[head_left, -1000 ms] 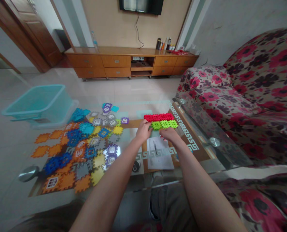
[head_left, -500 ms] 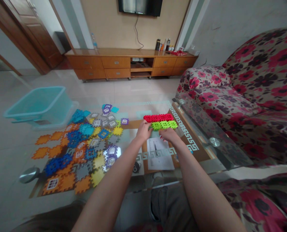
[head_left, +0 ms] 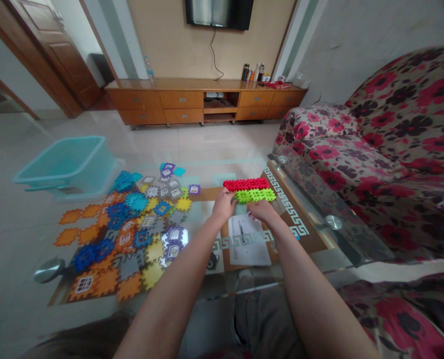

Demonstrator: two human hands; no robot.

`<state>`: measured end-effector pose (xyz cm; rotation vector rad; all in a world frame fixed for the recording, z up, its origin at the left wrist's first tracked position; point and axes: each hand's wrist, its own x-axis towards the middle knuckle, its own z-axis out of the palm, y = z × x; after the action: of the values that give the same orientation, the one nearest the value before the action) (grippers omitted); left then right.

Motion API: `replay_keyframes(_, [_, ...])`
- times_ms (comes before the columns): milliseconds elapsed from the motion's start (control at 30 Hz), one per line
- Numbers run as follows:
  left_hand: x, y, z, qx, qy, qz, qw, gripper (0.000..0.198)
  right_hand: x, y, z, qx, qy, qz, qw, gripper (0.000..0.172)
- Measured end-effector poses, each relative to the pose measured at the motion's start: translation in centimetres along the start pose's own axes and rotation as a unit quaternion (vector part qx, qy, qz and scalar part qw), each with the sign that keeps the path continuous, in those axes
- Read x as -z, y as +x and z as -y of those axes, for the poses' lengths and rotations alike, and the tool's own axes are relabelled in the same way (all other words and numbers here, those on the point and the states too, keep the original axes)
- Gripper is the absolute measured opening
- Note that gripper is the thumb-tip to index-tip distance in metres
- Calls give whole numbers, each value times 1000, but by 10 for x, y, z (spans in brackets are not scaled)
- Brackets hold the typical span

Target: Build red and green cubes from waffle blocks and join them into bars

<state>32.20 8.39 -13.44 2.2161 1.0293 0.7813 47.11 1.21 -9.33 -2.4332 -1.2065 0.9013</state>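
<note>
A row of lime-green interlocking blocks (head_left: 256, 195) lies on the glass table, just in front of a parallel row of red interlocking blocks (head_left: 246, 184). My left hand (head_left: 223, 203) is at the left end of the green row, its fingers closed on that end. From the near side, my right hand (head_left: 262, 210) meets the green row's front edge with fingers curled; the fingertips are partly hidden. Below the hands lies a white printed sheet (head_left: 247, 249) with a dark pen-like mark or object on it.
Many loose interlocking tiles, among them orange tiles (head_left: 104, 281), blue tiles (head_left: 90, 254) and yellow tiles (head_left: 152, 274), cover the table's left side. A turquoise tub (head_left: 67, 159) stands at the far left. A flowered sofa (head_left: 334, 144) borders the right side.
The whole view has shifted slightly down and to the right. Both hands keep their places at the green row, with hardly any visible movement of the fingers.
</note>
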Motion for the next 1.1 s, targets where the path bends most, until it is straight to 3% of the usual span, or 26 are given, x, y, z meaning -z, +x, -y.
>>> replay_keyframes(233, [0, 0, 0, -3, -3, -3, 1000, 31, 3, -2, 4, -39, 13, 49, 998, 36])
replay_keyframes(533, [0, -2, 1, 2, -2, -8, 1000, 30, 6, -7, 9, -47, -17, 68, 996, 36])
replay_keyframes(733, [10, -12, 3, -7, 13, 20, 1000, 26, 7, -10, 14, -48, -52, 63, 996, 35])
replay_keyframes(900, [36, -39, 2, -27, 36, 66, 997, 30, 5, -12, 21, -39, -88, 57, 994, 35])
replay_keyframes(1100, [97, -88, 1, -45, 75, 104, 991, 29, 0, -21, 23, -5, -133, 55, 990, 35])
